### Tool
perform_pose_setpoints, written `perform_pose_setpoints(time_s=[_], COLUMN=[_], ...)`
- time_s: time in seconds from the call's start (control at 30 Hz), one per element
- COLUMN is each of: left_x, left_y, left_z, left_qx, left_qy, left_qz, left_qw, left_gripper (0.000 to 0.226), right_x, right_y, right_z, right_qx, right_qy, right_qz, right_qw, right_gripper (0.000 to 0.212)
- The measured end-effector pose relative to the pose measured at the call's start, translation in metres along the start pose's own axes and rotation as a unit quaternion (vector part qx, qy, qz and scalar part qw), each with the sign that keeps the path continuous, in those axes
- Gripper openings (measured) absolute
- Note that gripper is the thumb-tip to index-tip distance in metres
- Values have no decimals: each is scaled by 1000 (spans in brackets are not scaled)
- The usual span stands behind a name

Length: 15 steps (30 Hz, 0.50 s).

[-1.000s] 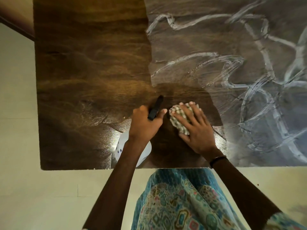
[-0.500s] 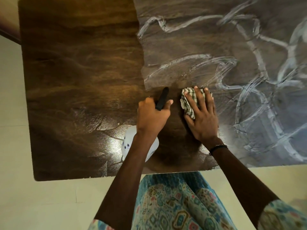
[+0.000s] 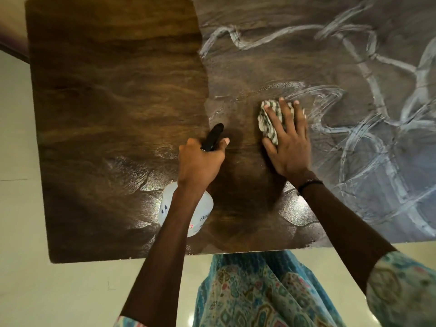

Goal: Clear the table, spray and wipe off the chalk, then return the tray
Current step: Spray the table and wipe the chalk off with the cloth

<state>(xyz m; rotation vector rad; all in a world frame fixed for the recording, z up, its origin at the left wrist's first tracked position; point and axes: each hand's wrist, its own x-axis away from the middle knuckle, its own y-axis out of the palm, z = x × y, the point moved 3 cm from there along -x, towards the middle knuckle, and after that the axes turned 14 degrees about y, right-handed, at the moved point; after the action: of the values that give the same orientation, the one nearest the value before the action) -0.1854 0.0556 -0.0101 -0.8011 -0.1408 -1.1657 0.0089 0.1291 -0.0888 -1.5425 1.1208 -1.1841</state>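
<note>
A dark wooden table fills the view; its left half is wiped and wet, its right half carries white chalk lines. My left hand grips the black trigger head of a white spray bottle, which stands near the table's front edge under my forearm. My right hand presses flat, fingers straight, on a striped checked cloth at the border between the wiped wood and the chalk. No tray is in view.
The table's front edge runs just before my patterned blue dress. Pale floor tiles lie left of and below the table. A dark skirting strip crosses the upper left corner.
My right hand has pushed the cloth away from me and to the right, into the chalk lines. My left hand keeps its grip on the bottle, which stays near the front edge.
</note>
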Motion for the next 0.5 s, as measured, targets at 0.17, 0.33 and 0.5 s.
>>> perform_pose_setpoints(time_s=[0.17, 0.33, 0.5], left_x=[2, -8, -13], left_y=[-16, -20, -18], left_z=[15, 12, 17], left_qx=[32, 20, 31], left_qy=[16, 35, 26], left_qz=[41, 28, 16], left_qw=[999, 999, 999], left_gripper=[36, 31, 32], right_x=[-38, -4, 29], right_y=[5, 22, 15], right_z=[-73, -114, -23], right_qx=[-2, -17, 61], right_qy=[-3, -183, -211], right_qz=[-2, -13, -25], right_qw=[1000, 983, 975], right_gripper=[65, 57, 66])
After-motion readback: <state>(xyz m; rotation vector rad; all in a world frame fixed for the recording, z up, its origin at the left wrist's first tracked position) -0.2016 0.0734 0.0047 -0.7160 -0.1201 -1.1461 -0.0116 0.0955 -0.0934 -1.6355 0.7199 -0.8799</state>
